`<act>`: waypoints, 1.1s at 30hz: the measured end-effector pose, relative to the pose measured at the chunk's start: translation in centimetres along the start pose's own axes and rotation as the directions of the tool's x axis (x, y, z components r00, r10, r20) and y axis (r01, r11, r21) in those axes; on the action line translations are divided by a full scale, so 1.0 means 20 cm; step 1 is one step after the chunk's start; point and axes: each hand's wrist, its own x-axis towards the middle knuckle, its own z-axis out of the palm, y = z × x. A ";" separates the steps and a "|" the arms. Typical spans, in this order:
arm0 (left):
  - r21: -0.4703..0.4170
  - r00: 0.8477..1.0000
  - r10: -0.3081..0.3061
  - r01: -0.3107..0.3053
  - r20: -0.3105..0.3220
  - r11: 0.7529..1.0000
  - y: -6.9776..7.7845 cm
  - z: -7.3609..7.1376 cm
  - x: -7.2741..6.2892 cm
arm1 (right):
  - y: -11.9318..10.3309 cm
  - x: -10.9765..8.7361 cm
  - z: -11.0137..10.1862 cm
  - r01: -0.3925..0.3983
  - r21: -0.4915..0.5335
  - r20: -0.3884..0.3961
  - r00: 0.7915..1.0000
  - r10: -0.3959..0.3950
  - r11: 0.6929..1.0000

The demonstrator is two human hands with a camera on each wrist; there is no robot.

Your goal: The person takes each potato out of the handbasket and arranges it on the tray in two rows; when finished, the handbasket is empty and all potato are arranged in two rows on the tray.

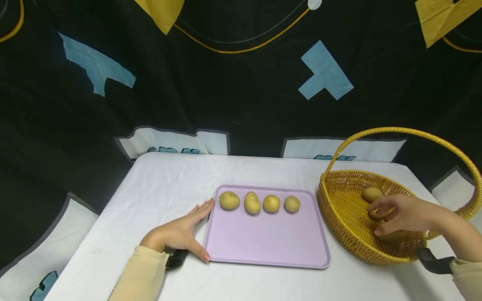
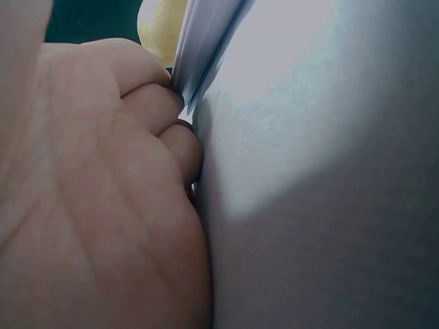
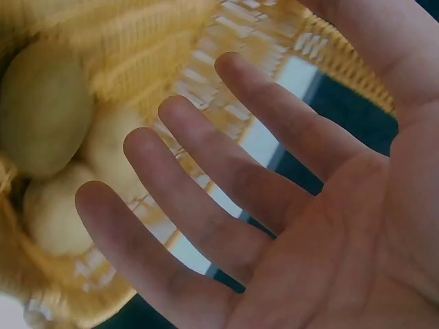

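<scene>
Right of the lilac tray (image 1: 267, 242), potatoes (image 1: 372, 193) lie in a wicker basket (image 1: 348, 209), near the right hand (image 1: 408, 213) (fingers spread, grasping nothing). The left hand (image 1: 180, 233), splayed and unclenched, touches the tray's left edge; four more potatoes (image 1: 271, 203) line its far part.

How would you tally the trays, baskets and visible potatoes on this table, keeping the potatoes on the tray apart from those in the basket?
Tray: 1
Basket: 1
Potatoes on the tray: 4
Potatoes in the basket: 3 in view
Total: 9
</scene>
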 end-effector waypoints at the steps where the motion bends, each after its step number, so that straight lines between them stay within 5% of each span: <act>1: -0.001 1.000 -0.003 0.003 -0.001 1.000 0.00 0.00 0.00 | 0.01 0.00 -0.01 -0.014 -0.005 0.008 1.000 0.014 1.000; 10: -0.006 1.000 -0.007 0.007 -0.006 1.000 -0.02 -0.01 -0.01 | 0.04 0.06 -0.05 -0.046 -0.107 0.090 0.994 0.056 0.993; 22: 0.002 1.000 -0.006 0.006 0.003 1.000 -0.01 0.00 -0.01 | 0.06 0.13 -0.04 -0.139 -0.035 0.176 0.974 0.144 0.990; 33: 0.010 1.000 -0.013 0.013 0.009 1.000 0.00 0.00 0.00 | 0.08 0.15 0.00 -0.074 -0.171 0.223 0.968 0.112 0.983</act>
